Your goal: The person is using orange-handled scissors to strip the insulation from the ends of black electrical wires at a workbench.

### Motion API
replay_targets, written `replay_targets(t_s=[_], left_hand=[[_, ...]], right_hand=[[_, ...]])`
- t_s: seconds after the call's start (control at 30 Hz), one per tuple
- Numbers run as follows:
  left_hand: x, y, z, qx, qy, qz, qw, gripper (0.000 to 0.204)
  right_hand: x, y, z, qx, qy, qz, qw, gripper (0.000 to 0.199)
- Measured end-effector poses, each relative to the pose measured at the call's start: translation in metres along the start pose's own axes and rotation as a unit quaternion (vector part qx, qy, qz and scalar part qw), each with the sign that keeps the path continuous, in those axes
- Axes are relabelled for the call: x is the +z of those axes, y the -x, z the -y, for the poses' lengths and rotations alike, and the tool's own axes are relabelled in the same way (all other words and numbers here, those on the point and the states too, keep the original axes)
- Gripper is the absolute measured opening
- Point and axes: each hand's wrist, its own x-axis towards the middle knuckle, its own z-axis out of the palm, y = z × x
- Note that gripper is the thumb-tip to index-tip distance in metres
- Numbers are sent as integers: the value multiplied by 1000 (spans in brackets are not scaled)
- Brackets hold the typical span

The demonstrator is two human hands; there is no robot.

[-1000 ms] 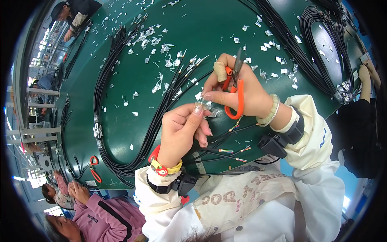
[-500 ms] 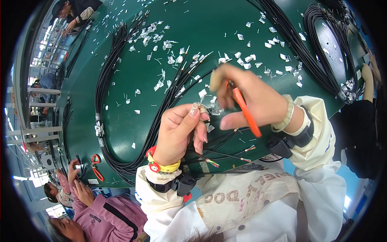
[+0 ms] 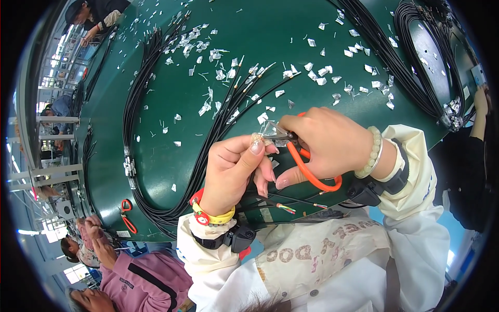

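Note:
My left hand [image 3: 234, 161] pinches the end of a black cable between thumb and forefinger, with strands and clear film [image 3: 271, 130] showing just past the fingertips. My right hand [image 3: 327, 143] grips orange-handled scissors [image 3: 314, 179]; their dark blades point left and meet the film right beside the left fingertips. Whether the blades are fully closed I cannot tell. Below my hands lie black cable ends with coloured inner wires [image 3: 286, 208]. Behind the left hand, a bundle of black cables [image 3: 221, 122] runs up the table to stripped tips.
Scraps of clear film and foil [image 3: 322, 73] litter the green table [image 3: 171, 104]. A looped cable bundle [image 3: 136, 99] lies to the left, more cables [image 3: 371, 47] at the far right. Another orange-handled pair of scissors [image 3: 127, 216] rests near a person in pink [image 3: 148, 281]. Other people work around the table.
My right hand has come down and turned, bringing the scissors' blades to the film at my left fingertips. The left hand has barely shifted. The person in pink has moved their hands slightly.

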Motion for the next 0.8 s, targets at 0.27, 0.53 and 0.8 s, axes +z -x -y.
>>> replay_targets(t_s=[0.27, 0.53, 0.8], left_hand=[[12, -1, 8, 171, -336, -80, 923, 19], [7, 2, -2, 67, -95, -103, 988, 24], [11, 0, 0, 51, -108, -107, 987, 26]], right_hand=[[-3, -1, 3, 26, -41, 66, 997, 65], [2, -5, -15, -30, 150, -218, 964, 61], [9, -7, -14, -60, 342, -297, 890, 55]])
